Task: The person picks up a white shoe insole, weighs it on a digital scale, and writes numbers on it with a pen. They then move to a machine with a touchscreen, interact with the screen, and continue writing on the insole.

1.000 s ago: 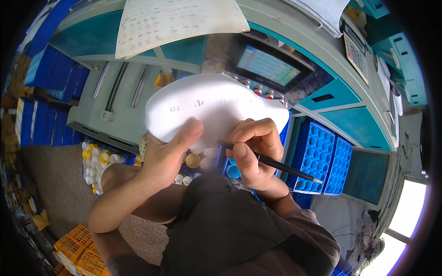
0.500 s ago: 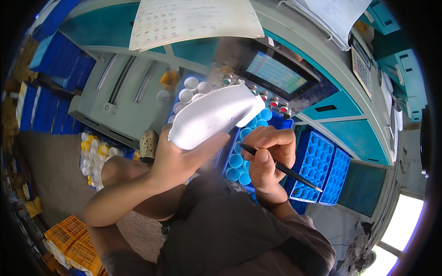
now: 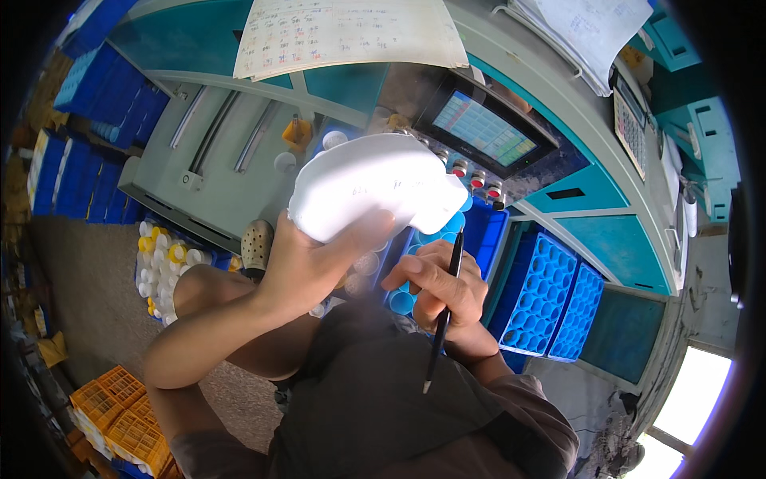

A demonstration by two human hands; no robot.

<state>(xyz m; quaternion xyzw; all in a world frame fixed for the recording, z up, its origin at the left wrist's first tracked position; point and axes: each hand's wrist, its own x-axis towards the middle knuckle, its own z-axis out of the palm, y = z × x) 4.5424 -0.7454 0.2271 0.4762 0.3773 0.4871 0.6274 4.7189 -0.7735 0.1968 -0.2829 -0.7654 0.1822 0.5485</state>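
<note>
My left hand (image 3: 307, 255) grips a white, curved plastic piece (image 3: 343, 172) by its lower edge, the thumb laid across its face. Faint handwriting marks that face, and a short tab juts out at its right end. Just right of it, my right hand (image 3: 451, 291) is closed round a slim black pen (image 3: 444, 319). The pen stands nearly upright, one end above the fingers and the other pointing down toward my lap; it is apart from the white piece. Beneath both hands are light-blue tubes (image 3: 401, 302) in a blue crate, partly hidden by the hands.
A control screen (image 3: 483, 128) with a row of buttons sits ahead, below hanging written sheets (image 3: 351, 36). Blue crates of cups (image 3: 538, 291) stand at right. White and yellow bottles (image 3: 163, 267) fill a crate at left, with orange crates (image 3: 136, 423) nearer.
The white piece has turned so its written face shows more. My right hand has moved slightly down and left, and the pen has swung from slanting rightward to nearly upright.
</note>
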